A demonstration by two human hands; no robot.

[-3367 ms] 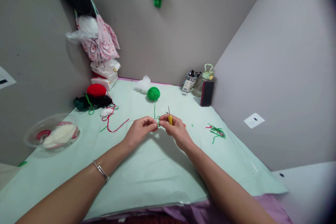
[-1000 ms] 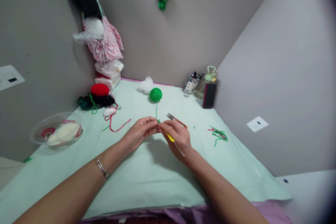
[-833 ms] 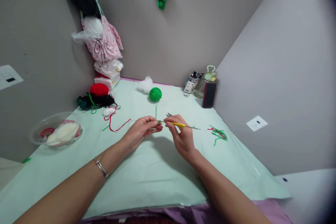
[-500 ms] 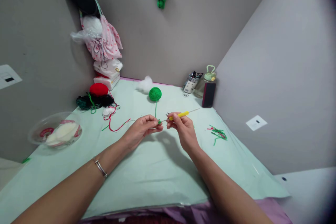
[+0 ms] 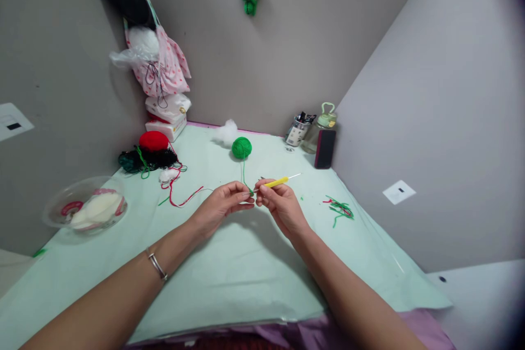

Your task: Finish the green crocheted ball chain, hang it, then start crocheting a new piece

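Note:
My left hand [image 5: 229, 198] is closed, pinching a small piece of green crochet work [image 5: 251, 192] between thumb and fingers. In my right hand [image 5: 283, 202] is a crochet hook with a yellow handle [image 5: 275, 182], gripped like a pen. The hook's tip meets the green piece, and its other thin metal end points up to the right. A dark pointed tip shows by the right fingers; its kind I cannot make out. From the left fingers a green strand runs back to a ball of green yarn [image 5: 241, 148] on the table.
White stuffing [image 5: 225, 133] lies behind the ball. Red yarn [image 5: 153, 141], black yarn [image 5: 158, 159] and a clear plastic bowl [image 5: 53, 213] are at left. Yarn scraps [image 5: 340, 209], a phone [image 5: 325, 149], a bottle [image 5: 311, 139] and a pen holder [image 5: 297, 131] stand or lie at right.
My right hand has moved slightly left, closer to my left hand, bringing the hook further into the green piece. The view has shifted a little.

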